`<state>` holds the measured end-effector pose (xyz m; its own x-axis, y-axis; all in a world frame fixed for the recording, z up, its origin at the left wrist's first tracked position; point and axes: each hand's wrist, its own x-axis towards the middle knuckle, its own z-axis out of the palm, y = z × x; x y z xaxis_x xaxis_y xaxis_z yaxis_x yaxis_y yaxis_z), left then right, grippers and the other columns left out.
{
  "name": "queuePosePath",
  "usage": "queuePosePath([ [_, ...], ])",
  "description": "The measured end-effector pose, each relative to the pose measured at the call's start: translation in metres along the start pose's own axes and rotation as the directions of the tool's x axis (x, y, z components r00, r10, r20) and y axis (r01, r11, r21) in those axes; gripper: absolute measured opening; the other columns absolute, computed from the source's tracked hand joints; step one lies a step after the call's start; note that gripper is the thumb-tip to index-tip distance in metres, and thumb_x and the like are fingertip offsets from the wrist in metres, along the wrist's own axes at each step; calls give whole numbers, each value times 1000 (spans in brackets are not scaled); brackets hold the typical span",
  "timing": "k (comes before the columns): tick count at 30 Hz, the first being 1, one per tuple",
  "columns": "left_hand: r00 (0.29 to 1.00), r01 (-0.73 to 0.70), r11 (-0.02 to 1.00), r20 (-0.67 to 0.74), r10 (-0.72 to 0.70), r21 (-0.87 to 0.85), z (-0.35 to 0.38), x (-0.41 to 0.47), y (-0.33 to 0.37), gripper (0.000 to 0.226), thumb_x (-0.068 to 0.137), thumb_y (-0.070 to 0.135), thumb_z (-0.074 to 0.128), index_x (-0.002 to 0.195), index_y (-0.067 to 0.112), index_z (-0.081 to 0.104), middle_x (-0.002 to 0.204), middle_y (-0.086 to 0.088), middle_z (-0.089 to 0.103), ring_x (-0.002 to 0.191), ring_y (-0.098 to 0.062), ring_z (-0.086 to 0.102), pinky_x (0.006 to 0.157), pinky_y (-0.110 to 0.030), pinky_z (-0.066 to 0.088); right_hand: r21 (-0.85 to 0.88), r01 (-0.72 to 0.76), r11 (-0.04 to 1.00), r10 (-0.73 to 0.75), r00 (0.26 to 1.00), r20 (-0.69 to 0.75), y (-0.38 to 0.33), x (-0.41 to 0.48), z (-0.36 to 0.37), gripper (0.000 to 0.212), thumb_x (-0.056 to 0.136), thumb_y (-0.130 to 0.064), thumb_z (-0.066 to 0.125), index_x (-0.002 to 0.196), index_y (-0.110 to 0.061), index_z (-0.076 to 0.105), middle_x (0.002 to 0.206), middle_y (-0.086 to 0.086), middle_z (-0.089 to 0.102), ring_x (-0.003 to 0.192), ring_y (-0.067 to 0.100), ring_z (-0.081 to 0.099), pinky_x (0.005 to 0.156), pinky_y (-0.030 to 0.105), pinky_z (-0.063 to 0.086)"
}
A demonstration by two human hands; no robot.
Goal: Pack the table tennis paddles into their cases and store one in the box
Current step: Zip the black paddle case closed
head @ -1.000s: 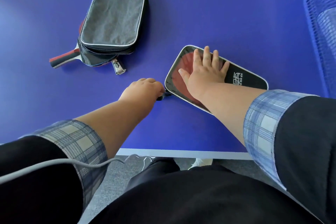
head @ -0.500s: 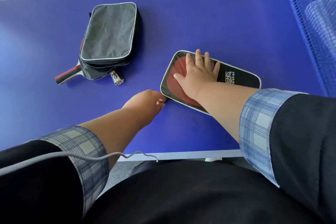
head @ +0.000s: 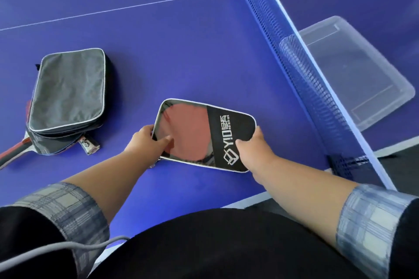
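Hands (head: 145, 140) around windowed case (head: 204, 133)

The grey case (head: 68, 95) covers most of the paddle (head: 17, 148) under it; only a strip of red rubber and the handle stick out, and the handle is cut off by the left edge. The left hand (head: 145, 142) hides the near left corner of the clear-fronted case (head: 204, 136), and its fingers are tucked out of sight behind the rim. The right hand (head: 255, 149) covers the right end of that case. The small print beside the big logo is too small to read. The net (head: 294, 56) blurs the near side of the clear box (head: 362, 70) behind it. Both arms are cut off by the bottom edge.
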<state>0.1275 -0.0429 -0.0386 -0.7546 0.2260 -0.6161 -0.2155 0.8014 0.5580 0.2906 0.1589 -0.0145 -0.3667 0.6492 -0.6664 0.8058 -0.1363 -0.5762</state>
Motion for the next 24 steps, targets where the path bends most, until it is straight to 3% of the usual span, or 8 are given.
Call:
queuePosePath([
  [1,1000,-13,1000,-5,13,18,2,0,2,36,81,45,67,109,24,58,89,-6,65,53,-28,56,48,-39,57,51,-30,998,29,1000,4,1,-1,1,55,96,-18,57,146,-25,36,129,5,61,101,23,66,83,38,58],
  [3,998,-61,994,-31,64,91,6,0,16,35,79,48,64,102,23,56,87,-7,60,55,-30,54,42,-34,48,150,-52,987,53,999,-3,5,-1,0,60,93,-21,60,147,-26,35,129,4,61,105,24,66,90,44,59],
  [6,969,-196,940,-88,229,280,15,11,61,37,78,53,60,104,28,54,99,-3,56,85,-36,57,61,-42,51,265,-80,961,92,995,-31,15,-1,-13,76,92,-26,63,156,-31,23,132,-2,60,111,20,64,98,43,54],
  [9,924,-319,869,-80,374,379,37,31,123,37,81,51,58,110,28,56,105,0,54,104,-29,45,78,-41,43,358,-87,929,117,991,-63,25,-2,-32,84,90,-31,64,158,-40,15,132,-10,59,109,12,63,90,32,51],
  [14,861,-473,751,60,506,460,91,70,206,53,82,51,57,132,34,52,120,-1,54,121,-29,38,82,-42,40,392,-121,912,173,980,-100,33,11,-56,85,87,-42,59,156,-50,9,143,-9,51,113,15,60,84,36,52],
  [17,845,-502,695,121,521,514,121,87,229,71,81,54,63,144,31,39,132,-3,48,127,-31,34,92,-47,40,373,-126,919,164,984,-71,38,21,-61,88,86,-45,58,156,-50,6,140,-8,53,107,16,62,68,32,51],
  [21,860,-496,655,216,463,571,143,98,226,103,72,66,71,154,30,20,149,-2,36,136,-33,26,103,-51,35,360,-149,921,163,987,-8,44,30,-63,86,90,-42,58,157,-48,4,143,-6,50,106,16,61,63,29,48],
  [24,852,-495,612,206,482,617,147,96,218,102,74,69,68,155,32,18,157,-1,25,142,-34,19,111,-51,28,402,-167,900,165,985,42,46,29,-70,81,92,-39,57,157,-50,9,146,-4,48,99,11,59,66,27,45],
])
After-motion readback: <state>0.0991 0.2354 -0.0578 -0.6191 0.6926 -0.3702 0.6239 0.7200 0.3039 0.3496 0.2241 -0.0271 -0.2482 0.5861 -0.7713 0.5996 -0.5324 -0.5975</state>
